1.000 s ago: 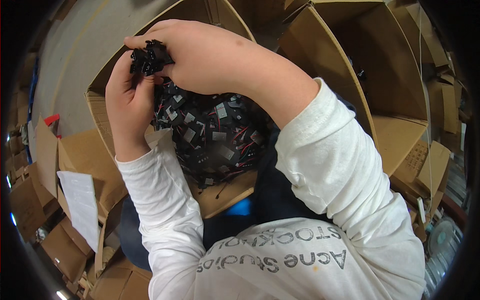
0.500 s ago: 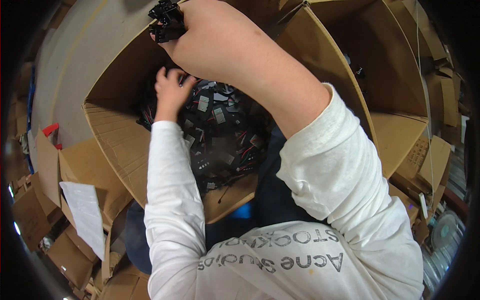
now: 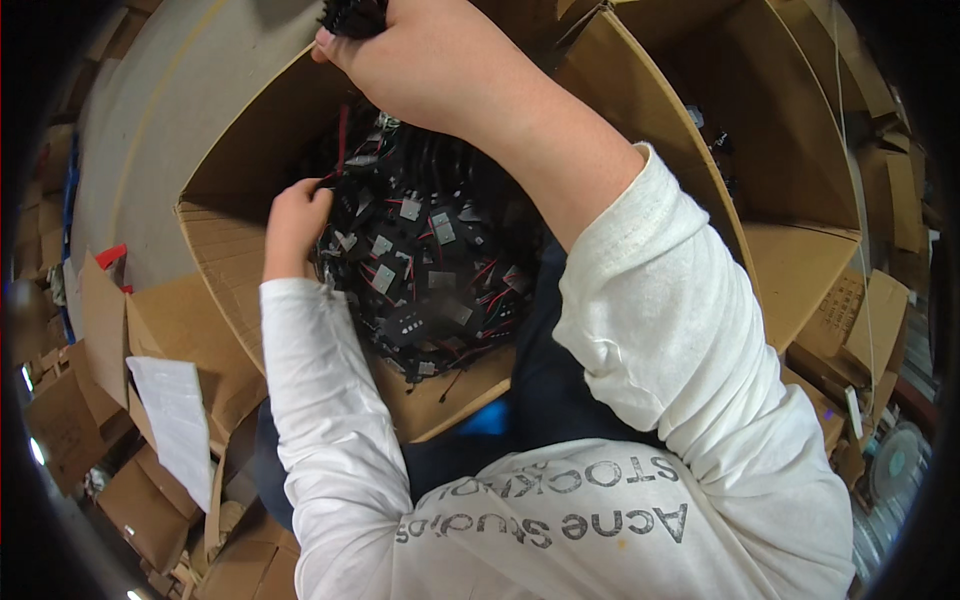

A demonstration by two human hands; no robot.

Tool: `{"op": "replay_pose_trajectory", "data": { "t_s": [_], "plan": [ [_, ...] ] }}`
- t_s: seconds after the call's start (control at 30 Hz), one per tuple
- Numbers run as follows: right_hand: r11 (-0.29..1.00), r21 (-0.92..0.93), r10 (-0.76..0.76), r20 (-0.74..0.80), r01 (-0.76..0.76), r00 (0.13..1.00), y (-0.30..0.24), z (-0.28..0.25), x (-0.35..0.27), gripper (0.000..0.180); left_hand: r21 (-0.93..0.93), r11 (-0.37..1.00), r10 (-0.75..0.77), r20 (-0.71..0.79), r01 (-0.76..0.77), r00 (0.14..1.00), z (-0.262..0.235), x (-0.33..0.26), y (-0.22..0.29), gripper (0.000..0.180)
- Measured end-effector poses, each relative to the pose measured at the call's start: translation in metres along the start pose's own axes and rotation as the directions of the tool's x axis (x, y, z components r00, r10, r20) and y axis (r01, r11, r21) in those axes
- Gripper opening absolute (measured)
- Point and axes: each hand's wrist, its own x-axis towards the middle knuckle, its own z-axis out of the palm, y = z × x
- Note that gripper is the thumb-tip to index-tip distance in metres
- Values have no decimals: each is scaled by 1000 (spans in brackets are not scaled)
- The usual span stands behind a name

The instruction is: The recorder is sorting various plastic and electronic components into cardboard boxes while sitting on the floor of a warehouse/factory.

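My right hand [image 3: 415, 65] is raised over the far side of the open cardboard box, its fingers wrapped round several black plastic parts [image 3: 352, 17]. The top edge of the picture cuts off some of those parts. Lower down, at the left inside of the box, my left hand [image 3: 297, 225] is closed in a pinch on a red and black wire [image 3: 343, 140] that runs up from its fingertips. Below both hands lies a heap of black electrical parts [image 3: 400, 290] with grey metal plates and red and black leads.
The box's left wall [image 3: 225, 265] stands beside my left forearm. A second open carton [image 3: 795, 270] is at the right, with some small parts inside. At the lower left lie flattened cardboard and a white sheet [image 3: 172, 420]. Bare floor [image 3: 180, 130] shows at the upper left.
My left hand has moved left and nearer to me, going from spread fingers to a pinch on the wire. My right hand has shifted slightly up and right with the black parts.
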Motion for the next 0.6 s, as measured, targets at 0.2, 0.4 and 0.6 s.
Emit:
{"op": "replay_pose_trajectory", "data": {
  "t_s": [0.2,0.4,0.6],
  "plan": [
    [868,-496,139,192,-26,971,24,33,8,39,-469,859,200,-64,-206,978,-120,-53,31,29],
    [984,-111,166,257,-141,952,13,49,4,46,-431,878,258,67,-206,964,-143,-101,81,30],
    [876,481,-179,272,27,945,8,39,7,30,-526,831,256,74,-181,964,-131,-90,69,21]
  ]
}}
